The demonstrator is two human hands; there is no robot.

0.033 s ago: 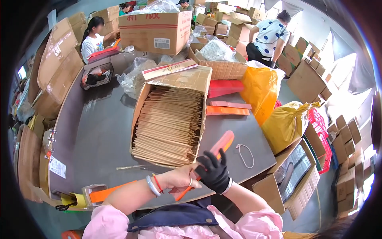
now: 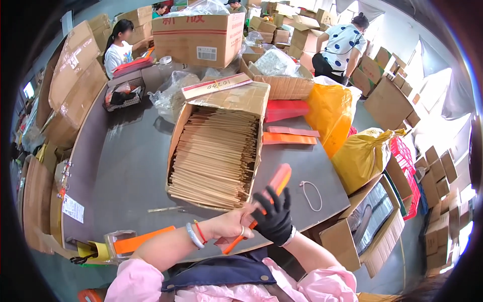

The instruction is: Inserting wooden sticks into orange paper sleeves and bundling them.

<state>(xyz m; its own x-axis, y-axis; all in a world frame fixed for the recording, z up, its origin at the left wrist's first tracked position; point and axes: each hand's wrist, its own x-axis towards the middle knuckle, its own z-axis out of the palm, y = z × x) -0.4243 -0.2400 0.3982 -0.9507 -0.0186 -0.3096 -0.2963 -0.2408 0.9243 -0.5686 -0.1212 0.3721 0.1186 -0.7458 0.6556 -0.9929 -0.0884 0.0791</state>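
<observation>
Sticks (image 2: 214, 158), slim and pale brown, are stacked crosswise in an open carton (image 2: 171, 151), which is taken as the dial's centre. At five o'clock, just beyond its near corner, an orange-and-pink strip (image 2: 279, 179) is held aslant above the grey table (image 2: 133, 161), its far end pointed toward one o'clock; whether one layer or several are held cannot be told. Its lower part is closed upon by the bare fingers of the left hand (image 2: 232, 224). By the black-gloved right hand (image 2: 274, 216) the strip is partly covered; the gloved fingers are spread apart, and whether it is pinched between them cannot be told.

At four o'clock a white cord loop (image 2: 312, 196) is laid on the table. An orange sheet (image 2: 143, 240) is seen at seven o'clock, near the left forearm, and a red packet (image 2: 286, 110) at two. A small basket (image 2: 123, 98) is placed at ten o'clock, and a clear plastic bag (image 2: 173, 95) is bunched at eleven. At twelve, a red-edged card (image 2: 216, 86) is rested across the carton's flap.
</observation>
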